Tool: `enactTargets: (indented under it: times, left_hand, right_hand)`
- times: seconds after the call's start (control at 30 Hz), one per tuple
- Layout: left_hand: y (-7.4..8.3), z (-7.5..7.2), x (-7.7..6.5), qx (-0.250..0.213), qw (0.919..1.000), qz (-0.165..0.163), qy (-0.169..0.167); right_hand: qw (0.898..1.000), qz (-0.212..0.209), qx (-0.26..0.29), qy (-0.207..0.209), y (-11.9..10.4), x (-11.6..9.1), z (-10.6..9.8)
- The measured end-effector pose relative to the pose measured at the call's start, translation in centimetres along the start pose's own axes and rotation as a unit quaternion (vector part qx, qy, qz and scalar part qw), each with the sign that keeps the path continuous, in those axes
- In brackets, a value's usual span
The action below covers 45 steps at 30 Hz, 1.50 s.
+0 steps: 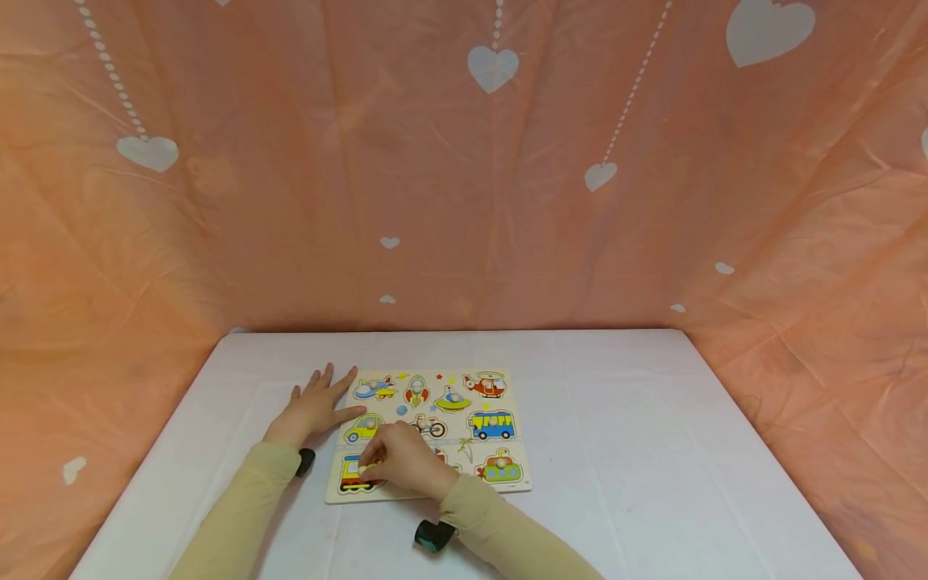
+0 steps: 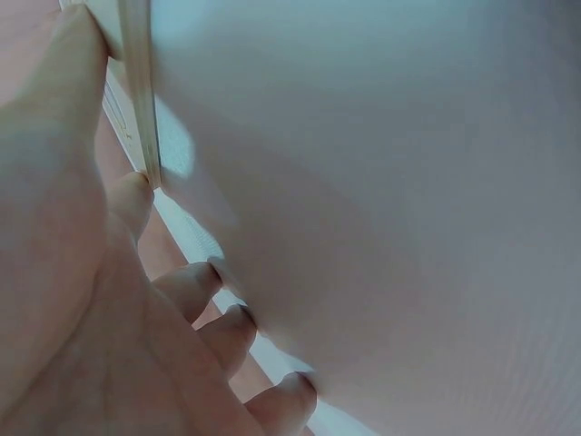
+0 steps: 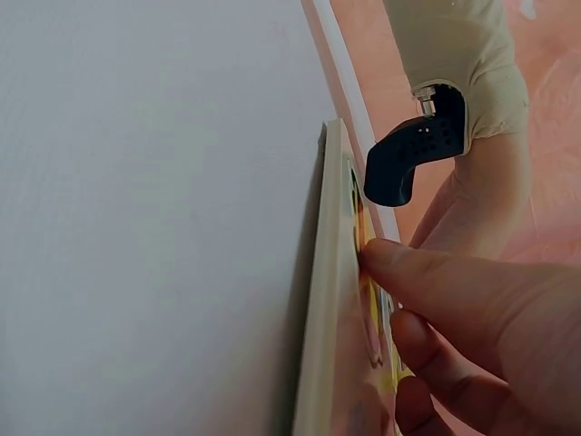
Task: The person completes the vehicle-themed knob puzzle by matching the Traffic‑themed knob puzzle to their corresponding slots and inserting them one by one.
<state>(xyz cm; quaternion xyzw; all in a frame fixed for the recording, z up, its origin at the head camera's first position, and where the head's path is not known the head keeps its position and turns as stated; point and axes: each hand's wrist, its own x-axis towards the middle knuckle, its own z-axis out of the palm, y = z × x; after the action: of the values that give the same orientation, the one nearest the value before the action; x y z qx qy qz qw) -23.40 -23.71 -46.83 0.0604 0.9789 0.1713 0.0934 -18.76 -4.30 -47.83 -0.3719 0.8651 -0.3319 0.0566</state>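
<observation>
A wooden peg puzzle board (image 1: 333, 490) with vehicle pictures lies flat on the white table. At its lower left corner is a yellow, blue and red train piece (image 1: 350, 481). My right hand (image 1: 409, 461) pinches this piece with thumb and fingers, its knob mostly hidden; in the right wrist view the thumb (image 3: 427, 272) reaches the board's face. With fingers spread, my left hand (image 1: 312, 411) rests at the board's left edge. Its thumb (image 2: 68, 73) lies over the wooden edge in the left wrist view, while the other fingertips reach the edge and table.
Other pieces sit on the board: a plane (image 1: 374, 388), rocket (image 1: 416, 392), helicopter (image 1: 486, 387), blue bus (image 1: 493, 424) and submarine (image 1: 500, 467). The right forearm partly covers its lower middle. A pink curtain (image 1: 435, 201) with white hearts hangs behind the table (image 1: 616, 451).
</observation>
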Motion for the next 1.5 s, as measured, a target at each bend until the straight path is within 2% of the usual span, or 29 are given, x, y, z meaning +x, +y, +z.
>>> enactTargets:
  times: [0.27,0.5,0.73,1.07,1.37,1.5]
  left_hand:
    - [-0.4,0.3,0.2,0.001,1.0,0.003,-0.001]
    - [-0.6,0.3,0.4,0.007,1.0,0.006,0.0]
    - [-0.6,0.2,0.3,0.007,1.0,-0.004,-0.004]
    - [-0.5,0.2,-0.1,0.001,1.0,-0.003,0.001]
    - [-0.9,0.4,0.0,0.004,1.0,0.002,0.005]
    - [-1.0,0.5,0.0,0.004,1.0,0.002,0.003]
  right_hand:
    - [1.0,-0.004,0.012,-0.004,0.7,-0.2,-0.6]
    - [0.994,-0.002,0.112,-0.003,1.0,-0.9,-2.8]
    - [0.992,0.017,0.127,0.018,1.9,-1.7,-5.2]
    - [0.99,0.051,0.122,0.049,5.2,-4.8,-7.7]
    - [0.983,0.119,0.129,0.059,8.6,-8.1,-10.4]
    - [0.982,0.135,0.118,0.066,10.1,-9.6,-11.7]
